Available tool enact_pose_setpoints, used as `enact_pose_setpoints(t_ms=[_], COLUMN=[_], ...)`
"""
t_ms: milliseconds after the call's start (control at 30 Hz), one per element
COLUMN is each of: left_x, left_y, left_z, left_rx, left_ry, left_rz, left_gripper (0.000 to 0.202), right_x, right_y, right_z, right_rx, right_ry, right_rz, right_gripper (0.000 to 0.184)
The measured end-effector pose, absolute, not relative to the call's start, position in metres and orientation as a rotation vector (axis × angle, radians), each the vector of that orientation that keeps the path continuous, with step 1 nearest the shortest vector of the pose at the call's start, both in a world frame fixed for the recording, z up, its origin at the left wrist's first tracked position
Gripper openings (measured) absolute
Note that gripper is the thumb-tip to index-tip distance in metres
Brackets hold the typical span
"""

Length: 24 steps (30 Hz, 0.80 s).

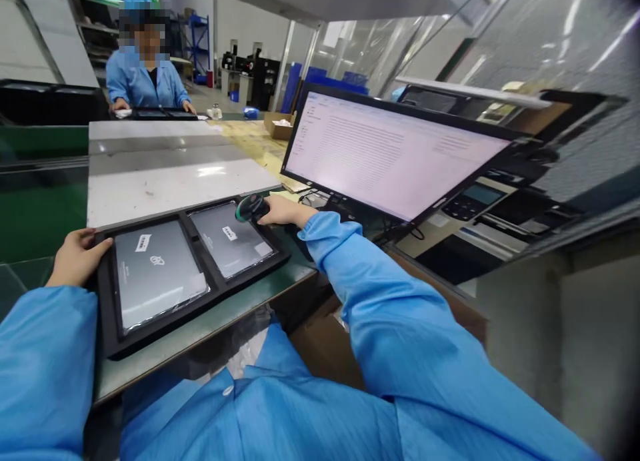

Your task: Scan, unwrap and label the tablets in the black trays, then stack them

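Observation:
A black two-compartment tray (204, 254) lies on the bench in front of me. Each compartment holds a flat, film-wrapped grey tablet-like device with a small white label: the left device (160, 284) and the right device (227, 251). My left hand (77, 256) is closed on the tray's left edge, its thumb over the rim and the other fingers partly hidden. In my right hand (283, 210) is a dark handheld barcode scanner (251, 208) with a green band. Its head is above the upper right part of the right device; the handle is mostly covered by my fingers.
A lit monitor (390, 151) stands to the right, a printer-like machine (475, 198) beside it. Beyond the tray is a white board (170, 174). Across the bench a co-worker (145, 78) in blue has both hands at another black tray (163, 114). A cardboard box (277, 128) sits behind the monitor.

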<state>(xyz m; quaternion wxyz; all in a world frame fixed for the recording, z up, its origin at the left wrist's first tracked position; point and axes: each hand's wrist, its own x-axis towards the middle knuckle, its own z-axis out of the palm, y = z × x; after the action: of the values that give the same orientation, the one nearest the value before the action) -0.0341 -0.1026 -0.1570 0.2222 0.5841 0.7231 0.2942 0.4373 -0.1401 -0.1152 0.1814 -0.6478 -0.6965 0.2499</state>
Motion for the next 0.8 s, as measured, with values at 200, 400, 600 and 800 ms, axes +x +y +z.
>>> enact_pose_setpoints(t_ms=[200, 400, 600, 800], left_x=[-0.024, -0.032, -0.037, -0.028], left_y=[-0.111, -0.108, -0.102, -0.106], left_z=[-0.150, -0.161, -0.168, -0.158], left_rx=[1.522, 1.518, 1.521, 1.527], left_ry=[1.983, 1.867, 1.857, 1.835], left_rz=[0.857, 0.948, 0.954, 0.929], left_gripper=[0.068, 0.069, 0.072, 0.064], right_x=[0.408, 0.416, 0.455, 0.474], right_y=[-0.124, -0.114, -0.125, -0.166], right_z=[-0.098, -0.103, -0.119, -0.158], right_rx=[-1.800, -1.822, -2.161, -2.320], right_ry=[-2.522, -2.412, -1.912, -1.478], right_rz=[0.330, 0.342, 0.203, 0.487], right_gripper=[0.029, 0.021, 0.017, 0.023])
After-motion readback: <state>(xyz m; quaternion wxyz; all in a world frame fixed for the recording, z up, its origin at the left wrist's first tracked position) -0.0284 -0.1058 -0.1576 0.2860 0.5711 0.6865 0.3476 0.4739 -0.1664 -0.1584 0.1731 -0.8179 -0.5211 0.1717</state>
